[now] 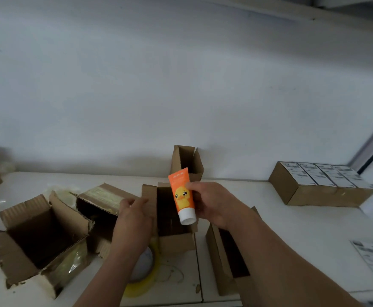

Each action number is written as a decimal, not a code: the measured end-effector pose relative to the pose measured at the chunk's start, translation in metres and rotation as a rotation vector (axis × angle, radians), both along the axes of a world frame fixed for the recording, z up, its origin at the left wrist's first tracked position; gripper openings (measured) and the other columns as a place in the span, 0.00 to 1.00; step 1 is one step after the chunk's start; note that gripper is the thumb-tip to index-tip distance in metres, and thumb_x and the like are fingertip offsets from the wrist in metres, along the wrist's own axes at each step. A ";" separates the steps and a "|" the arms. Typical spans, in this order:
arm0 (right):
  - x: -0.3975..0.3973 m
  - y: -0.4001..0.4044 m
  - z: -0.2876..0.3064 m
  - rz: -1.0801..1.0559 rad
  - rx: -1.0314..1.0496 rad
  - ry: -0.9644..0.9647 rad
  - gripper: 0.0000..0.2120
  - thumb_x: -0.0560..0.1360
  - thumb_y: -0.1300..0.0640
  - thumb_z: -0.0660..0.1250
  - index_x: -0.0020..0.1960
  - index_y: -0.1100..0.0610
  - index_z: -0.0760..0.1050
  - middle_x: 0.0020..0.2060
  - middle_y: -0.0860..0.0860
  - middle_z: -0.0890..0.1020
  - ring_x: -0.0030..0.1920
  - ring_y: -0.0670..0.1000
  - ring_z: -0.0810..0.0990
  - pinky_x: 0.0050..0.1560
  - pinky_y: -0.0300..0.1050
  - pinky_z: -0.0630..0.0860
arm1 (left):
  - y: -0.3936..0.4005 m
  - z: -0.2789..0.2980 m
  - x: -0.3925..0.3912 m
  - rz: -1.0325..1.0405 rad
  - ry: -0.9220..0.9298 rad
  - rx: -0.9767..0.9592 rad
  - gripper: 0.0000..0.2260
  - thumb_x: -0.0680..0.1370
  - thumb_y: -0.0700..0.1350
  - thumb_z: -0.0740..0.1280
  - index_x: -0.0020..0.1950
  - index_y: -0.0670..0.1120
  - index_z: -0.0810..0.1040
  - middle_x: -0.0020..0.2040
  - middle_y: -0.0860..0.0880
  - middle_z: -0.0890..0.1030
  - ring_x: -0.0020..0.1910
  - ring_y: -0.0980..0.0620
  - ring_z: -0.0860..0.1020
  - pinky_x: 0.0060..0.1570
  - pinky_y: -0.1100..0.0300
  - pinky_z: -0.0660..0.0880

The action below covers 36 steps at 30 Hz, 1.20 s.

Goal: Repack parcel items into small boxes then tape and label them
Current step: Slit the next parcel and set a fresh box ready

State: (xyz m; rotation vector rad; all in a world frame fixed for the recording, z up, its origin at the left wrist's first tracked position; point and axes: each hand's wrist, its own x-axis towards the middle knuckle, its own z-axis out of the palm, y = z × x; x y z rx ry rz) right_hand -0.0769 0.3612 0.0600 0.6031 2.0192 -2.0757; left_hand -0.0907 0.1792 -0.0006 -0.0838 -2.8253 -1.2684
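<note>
Tape roll (144,282) under L forearm, torn cartons (41,238) at left. R hand (212,203) grips orange duck tube (182,196), cap down, over small open box (172,238); L hand (134,214) fingers curl on its flap.

We see a packing room: open cardboard boxes (41,235) across the white counter (314,229), labelled cartons (318,185) at right.

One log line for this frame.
right hand holds duck tube | left hand grips small box flap | tube not yet inside
</note>
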 end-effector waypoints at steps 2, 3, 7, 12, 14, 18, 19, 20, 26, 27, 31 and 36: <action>0.016 0.014 0.004 -0.050 -0.141 0.010 0.18 0.77 0.50 0.67 0.63 0.57 0.73 0.58 0.58 0.81 0.57 0.58 0.82 0.55 0.57 0.79 | 0.002 0.003 0.003 -0.009 0.002 -0.063 0.21 0.80 0.42 0.64 0.73 0.47 0.69 0.73 0.45 0.63 0.62 0.45 0.74 0.57 0.54 0.76; 0.026 0.020 0.006 -0.067 -0.170 0.024 0.19 0.77 0.50 0.68 0.63 0.58 0.73 0.58 0.58 0.81 0.57 0.58 0.82 0.57 0.58 0.79 | 0.003 0.003 0.004 -0.010 0.003 -0.099 0.21 0.80 0.45 0.64 0.73 0.47 0.68 0.74 0.45 0.63 0.65 0.44 0.72 0.60 0.51 0.75; 0.067 0.051 0.004 -0.169 -0.115 0.063 0.16 0.77 0.51 0.67 0.61 0.58 0.73 0.56 0.57 0.82 0.56 0.57 0.82 0.55 0.56 0.80 | 0.014 0.012 0.017 -0.073 0.286 -0.328 0.19 0.80 0.52 0.59 0.70 0.48 0.70 0.72 0.46 0.67 0.71 0.45 0.64 0.70 0.48 0.66; 0.106 0.080 -0.012 -0.273 0.213 0.016 0.11 0.80 0.51 0.63 0.59 0.56 0.74 0.55 0.53 0.81 0.54 0.53 0.81 0.54 0.51 0.79 | 0.064 0.027 0.073 -0.351 0.111 -0.115 0.12 0.81 0.56 0.58 0.62 0.56 0.74 0.59 0.58 0.73 0.48 0.63 0.73 0.51 0.66 0.73; 0.111 0.083 -0.021 -0.254 0.379 -0.016 0.16 0.80 0.49 0.63 0.65 0.55 0.73 0.57 0.52 0.80 0.55 0.52 0.80 0.61 0.55 0.77 | 0.082 0.020 0.089 -0.416 -0.045 -0.114 0.12 0.81 0.59 0.57 0.59 0.56 0.73 0.49 0.59 0.75 0.44 0.63 0.74 0.44 0.68 0.72; 0.112 0.086 -0.029 -0.102 0.695 -0.057 0.15 0.81 0.48 0.61 0.63 0.55 0.76 0.55 0.50 0.80 0.53 0.49 0.80 0.58 0.48 0.77 | 0.099 0.013 0.095 -0.299 -0.184 -0.086 0.14 0.80 0.60 0.60 0.59 0.52 0.66 0.46 0.55 0.76 0.44 0.57 0.77 0.40 0.63 0.73; 0.111 0.086 -0.031 -0.057 0.745 -0.085 0.15 0.81 0.48 0.61 0.63 0.54 0.76 0.56 0.50 0.80 0.53 0.48 0.79 0.57 0.46 0.77 | 0.101 0.011 0.093 -0.286 -0.202 -0.083 0.13 0.80 0.57 0.61 0.60 0.52 0.66 0.46 0.55 0.77 0.44 0.55 0.78 0.41 0.62 0.75; 0.109 0.086 -0.034 -0.015 0.794 -0.127 0.15 0.81 0.47 0.61 0.63 0.54 0.76 0.57 0.51 0.80 0.53 0.48 0.79 0.55 0.43 0.77 | 0.103 0.009 0.092 -0.282 -0.232 -0.062 0.12 0.81 0.54 0.62 0.60 0.51 0.66 0.46 0.55 0.78 0.43 0.55 0.79 0.42 0.60 0.77; 0.095 0.087 -0.044 0.105 0.993 -0.309 0.10 0.80 0.51 0.64 0.58 0.55 0.76 0.50 0.51 0.79 0.53 0.51 0.79 0.58 0.44 0.76 | 0.107 0.012 0.088 -0.240 -0.419 0.223 0.12 0.80 0.44 0.66 0.61 0.50 0.68 0.46 0.49 0.80 0.40 0.52 0.82 0.34 0.63 0.78; 0.093 0.086 -0.044 0.123 1.008 -0.332 0.09 0.80 0.53 0.65 0.57 0.55 0.76 0.49 0.51 0.78 0.54 0.51 0.79 0.58 0.44 0.76 | 0.107 0.012 0.087 -0.233 -0.431 0.243 0.12 0.80 0.44 0.66 0.61 0.50 0.69 0.46 0.48 0.80 0.40 0.52 0.82 0.34 0.63 0.77; 0.088 0.082 -0.051 0.151 1.043 -0.346 0.08 0.78 0.58 0.66 0.58 0.55 0.74 0.53 0.52 0.78 0.56 0.52 0.78 0.60 0.45 0.75 | 0.111 0.011 0.086 -0.231 -0.439 0.282 0.11 0.80 0.45 0.66 0.59 0.51 0.69 0.45 0.48 0.81 0.39 0.51 0.82 0.34 0.63 0.76; 0.081 0.084 -0.047 0.090 0.997 -0.313 0.09 0.79 0.56 0.66 0.58 0.54 0.74 0.54 0.52 0.79 0.56 0.52 0.78 0.62 0.48 0.75 | 0.111 0.008 0.083 -0.236 -0.410 0.280 0.10 0.80 0.45 0.67 0.58 0.52 0.70 0.43 0.48 0.81 0.37 0.52 0.82 0.34 0.63 0.78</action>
